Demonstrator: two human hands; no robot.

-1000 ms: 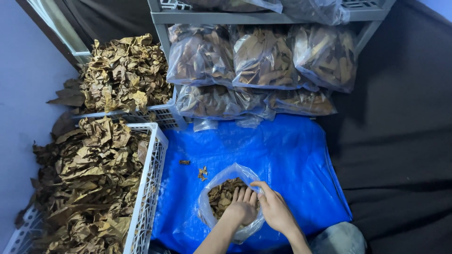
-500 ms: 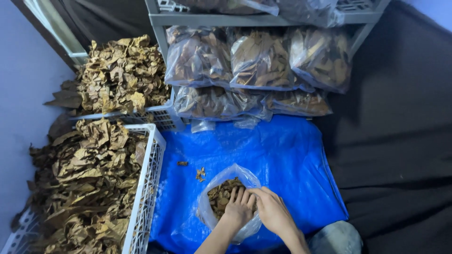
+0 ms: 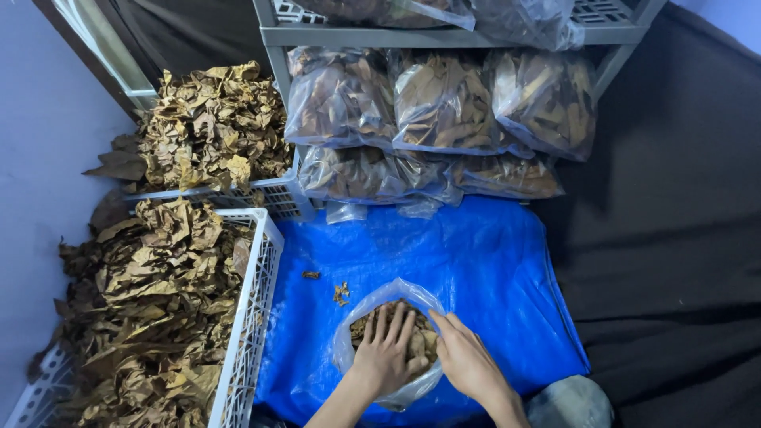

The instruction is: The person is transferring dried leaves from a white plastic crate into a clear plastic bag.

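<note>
A clear plastic bag (image 3: 361, 317) partly filled with dried brown leaves lies on a blue tarp (image 3: 468, 261). My left hand (image 3: 384, 353) lies flat inside the bag's mouth, fingers spread, pressing on the leaves. My right hand (image 3: 466, 361) rests on the bag's right edge, fingers against the plastic; whether it pinches the rim I cannot tell. Both hands are side by side at the bottom middle of the view.
A white crate (image 3: 247, 317) heaped with dried leaves stands at the left, a second heaped crate (image 3: 269, 192) behind it. Filled clear bags (image 3: 440, 103) are stacked on a grey shelf (image 3: 444, 36). Leaf scraps (image 3: 341, 293) lie on the tarp. Black cloth (image 3: 674, 238) covers the right.
My left hand has spread flatter into the bag. The bag and both hands stay in about the same place; the view shifted slightly.
</note>
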